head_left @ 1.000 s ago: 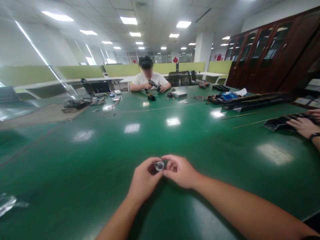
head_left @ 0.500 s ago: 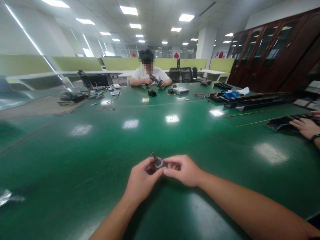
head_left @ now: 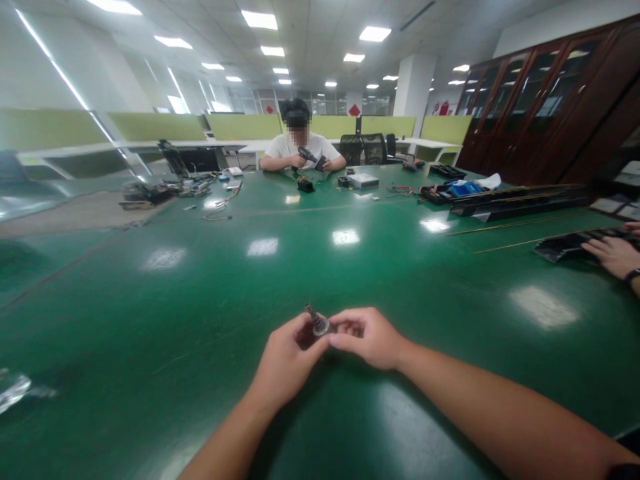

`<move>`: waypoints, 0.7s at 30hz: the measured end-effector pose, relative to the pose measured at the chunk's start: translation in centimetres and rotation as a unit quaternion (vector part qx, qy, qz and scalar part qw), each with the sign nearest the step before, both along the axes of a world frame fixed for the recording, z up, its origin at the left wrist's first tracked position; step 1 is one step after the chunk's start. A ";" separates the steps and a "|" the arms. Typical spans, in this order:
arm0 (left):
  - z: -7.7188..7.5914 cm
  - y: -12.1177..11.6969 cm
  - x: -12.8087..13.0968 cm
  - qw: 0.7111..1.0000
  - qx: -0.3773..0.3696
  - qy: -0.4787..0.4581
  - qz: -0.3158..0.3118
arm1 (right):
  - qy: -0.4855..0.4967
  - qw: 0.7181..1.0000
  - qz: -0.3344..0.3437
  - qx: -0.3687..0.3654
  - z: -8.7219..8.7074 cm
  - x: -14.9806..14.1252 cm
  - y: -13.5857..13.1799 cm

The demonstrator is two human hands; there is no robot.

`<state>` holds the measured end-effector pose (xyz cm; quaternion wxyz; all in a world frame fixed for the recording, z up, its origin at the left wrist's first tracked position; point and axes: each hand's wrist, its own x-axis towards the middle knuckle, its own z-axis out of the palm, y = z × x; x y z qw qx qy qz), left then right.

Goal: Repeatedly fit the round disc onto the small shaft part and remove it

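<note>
Centrally, a green table spans the working area, its far edge running in front of a seated co-worker. A dark wooden cabinet stands beyond the table at the right. The co-worker, in a white top, faces the near side from across the table. Long black channels lie at the far right, and a second co-worker's hand rests on another channel at the right border of the view. A white box sits near the far edge. Lateral and forward room: the green surface extends ahead of the person's hands and to both sides, with the listed items well apart from them.

The left hand grips the metal part between thumb and fingers, from its left side. The right hand is narrowed to a pinch, thumb and index finger meeting the part's right side; the exact contact is partly hidden. A power drill is in the first co-worker's grasp. The metal part is located between the person's two hands, above the near half of the table. Its stepped, narrow end points upward, leaning left; the long axis is tilted, with the wider round flange at the lower end
</note>
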<state>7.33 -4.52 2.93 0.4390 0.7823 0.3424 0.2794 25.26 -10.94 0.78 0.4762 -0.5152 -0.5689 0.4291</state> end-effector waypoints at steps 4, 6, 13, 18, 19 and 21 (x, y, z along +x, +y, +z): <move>0.2 -0.2 0.1 1.000 0.010 -0.004 -0.006 | 0.012 1.000 -0.006 -0.001 -0.1 0.1 0.1; 0.2 -0.3 0.2 1.000 0.016 -0.004 0.002 | 0.020 1.000 -0.012 0.004 -0.3 0.1 0.1; -0.5 0.1 0.0 0.999 0.038 -0.005 0.017 | 0.036 0.999 -0.037 0.013 -0.6 0.0 0.2; -0.3 0.2 -0.4 0.993 0.118 0.018 0.001 | -0.012 0.999 -0.038 -0.009 -0.2 -0.5 -0.1; -0.2 0.2 -0.5 0.992 0.125 0.018 -0.009 | -0.015 0.999 -0.040 -0.013 -0.2 -0.6 -0.1; 0.0 0.2 -0.6 0.991 0.132 0.018 -0.023 | -0.014 0.999 -0.043 -0.015 -0.1 -0.7 -0.1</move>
